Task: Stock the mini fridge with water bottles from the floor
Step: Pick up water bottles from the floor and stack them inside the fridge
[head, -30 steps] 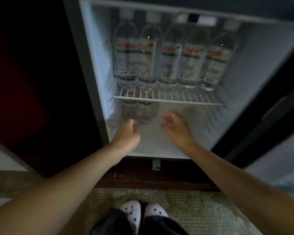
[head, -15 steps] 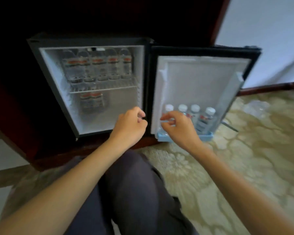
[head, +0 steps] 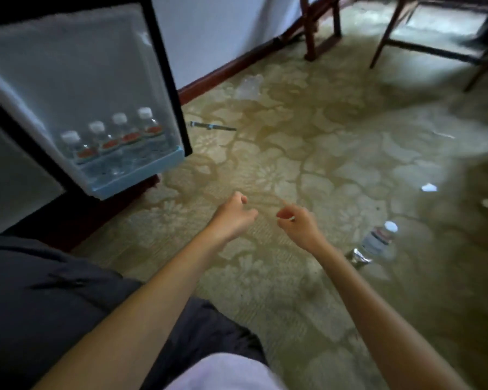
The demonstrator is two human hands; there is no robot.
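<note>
The mini fridge's open door [head: 76,68] fills the upper left; its light blue bottom shelf [head: 141,171] holds several water bottles [head: 116,139] with white caps and red labels. One more water bottle [head: 373,243] lies on the carpet at the right, cap pointing away from me. My left hand [head: 233,215] and my right hand [head: 297,223] hover side by side above the carpet, both empty with fingers loosely curled. The right hand is a short way left of the lying bottle, not touching it.
Patterned beige carpet [head: 335,153] covers the floor. A thin dark pen-like object [head: 212,126] lies near the door's edge. Crumpled clear plastic [head: 250,85] sits by the dark red baseboard. Wooden chair legs [head: 310,29] stand at the top. White scraps [head: 428,188] lie at the right.
My view has swung right from the fridge interior to the carpet. Both hands drew back from the fridge and door shelf and now hang over the floor.
</note>
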